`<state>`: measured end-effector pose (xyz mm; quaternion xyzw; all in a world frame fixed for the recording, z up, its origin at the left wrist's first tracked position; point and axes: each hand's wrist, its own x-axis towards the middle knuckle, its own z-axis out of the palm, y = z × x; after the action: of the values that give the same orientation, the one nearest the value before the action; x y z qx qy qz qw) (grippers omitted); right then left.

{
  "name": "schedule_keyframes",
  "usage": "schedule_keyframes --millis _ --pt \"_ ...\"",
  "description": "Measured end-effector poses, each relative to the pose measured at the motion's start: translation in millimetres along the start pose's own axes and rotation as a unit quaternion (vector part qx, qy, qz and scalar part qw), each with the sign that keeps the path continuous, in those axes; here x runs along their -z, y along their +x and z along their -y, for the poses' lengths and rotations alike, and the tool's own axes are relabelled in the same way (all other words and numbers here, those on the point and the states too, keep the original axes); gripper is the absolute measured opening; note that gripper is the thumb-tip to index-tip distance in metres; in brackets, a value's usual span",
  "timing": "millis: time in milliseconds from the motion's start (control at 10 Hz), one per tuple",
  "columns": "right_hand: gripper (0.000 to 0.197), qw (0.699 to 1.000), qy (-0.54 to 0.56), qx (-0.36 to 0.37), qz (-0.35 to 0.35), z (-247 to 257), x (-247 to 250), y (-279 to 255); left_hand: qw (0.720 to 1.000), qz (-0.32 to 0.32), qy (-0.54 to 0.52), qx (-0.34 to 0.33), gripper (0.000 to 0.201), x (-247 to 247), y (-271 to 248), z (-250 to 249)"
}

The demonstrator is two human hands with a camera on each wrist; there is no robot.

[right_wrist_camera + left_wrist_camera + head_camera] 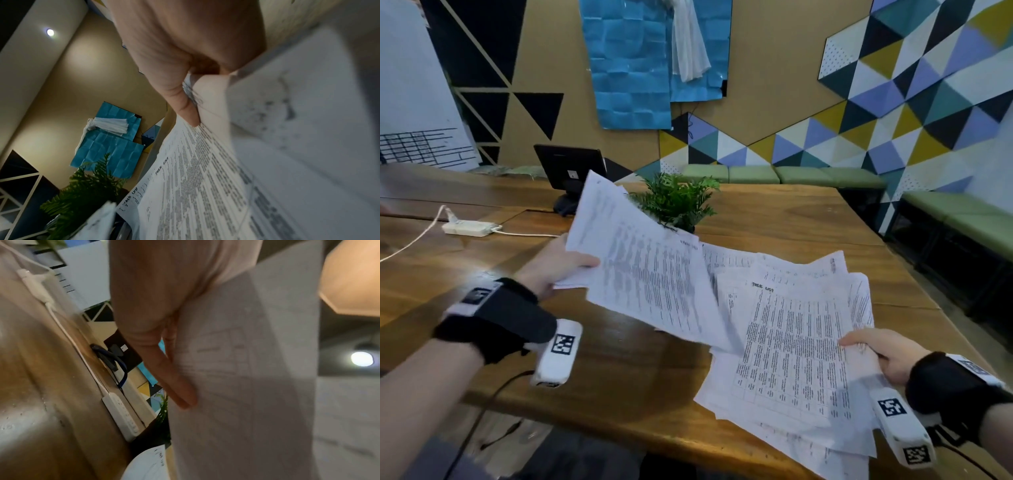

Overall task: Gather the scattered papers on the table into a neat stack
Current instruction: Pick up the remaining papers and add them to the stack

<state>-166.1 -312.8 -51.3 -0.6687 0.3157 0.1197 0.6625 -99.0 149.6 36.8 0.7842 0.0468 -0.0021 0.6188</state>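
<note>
My left hand (561, 263) pinches a few printed sheets (640, 263) by their left edge, thumb on top, and holds them tilted above the wooden table (619, 363). In the left wrist view its fingers (176, 386) lie flat against the back of these lifted sheets (246, 386). My right hand (883, 356) grips the right edge of a loose, fanned pile of printed papers (791, 349), thumb on top. The right wrist view shows the thumb (185, 104) pressed on that pile (205, 186). The pile overhangs the table's near edge.
A small potted fern (678, 202) stands just behind the papers. A dark monitor (568, 168) and a white power strip (470, 228) with its cable sit at the back left. Green benches (784, 174) line the patterned wall beyond the table.
</note>
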Motion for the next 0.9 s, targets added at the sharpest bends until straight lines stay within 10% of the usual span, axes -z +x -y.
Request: schedule_keyframes --millis 100,300,400,700,900 --pt "0.026 1.0 0.01 0.013 0.005 -6 -1 3 0.992 0.015 -0.126 0.015 0.035 14 -25 -5" --pt "0.029 0.996 0.09 0.0 0.023 -6 -5 -4 0.956 0.131 -0.262 0.0 0.064 -31 -56 6" --pt "0.046 0.995 0.097 -0.014 0.036 -5 -6 -11 0.973 0.164 -0.165 0.007 0.031 -72 -50 25" --pt "0.057 0.982 0.158 0.045 0.088 3 -3 -21 0.964 0.265 0.029 0.019 0.048 -154 -13 43" --pt "0.066 0.997 -0.005 0.004 0.083 -8 -2 -10 0.923 0.293 0.248 0.006 0.059 -199 -4 24"
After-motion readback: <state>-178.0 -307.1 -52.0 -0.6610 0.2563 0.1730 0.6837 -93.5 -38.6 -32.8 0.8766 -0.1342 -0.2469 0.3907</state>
